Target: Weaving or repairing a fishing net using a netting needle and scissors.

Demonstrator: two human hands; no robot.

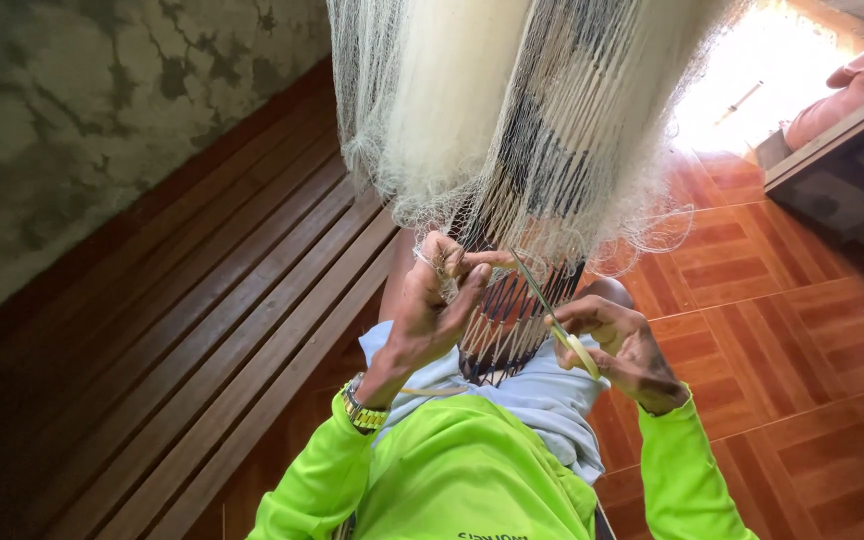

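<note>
**Net pinched, needle poised**

Fingers of my left hand (430, 305) are clenched on a fold of the fishing net (512, 130), which hangs just above them and drapes past my knuckles. My right hand (617, 345) grips a thin netting needle (550, 305), tip angled up toward the pinch. I judge the mesh light, limp and snag-prone, best held at a knot. Open room lies right over the tiled floor (792, 300); the wooden bench (202, 330) bounds the left, probably close.

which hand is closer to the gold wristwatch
Left. The wristwatch sits on the left hand's own wrist; the right hand, holding a netting needle, is across the fishing net.
</note>
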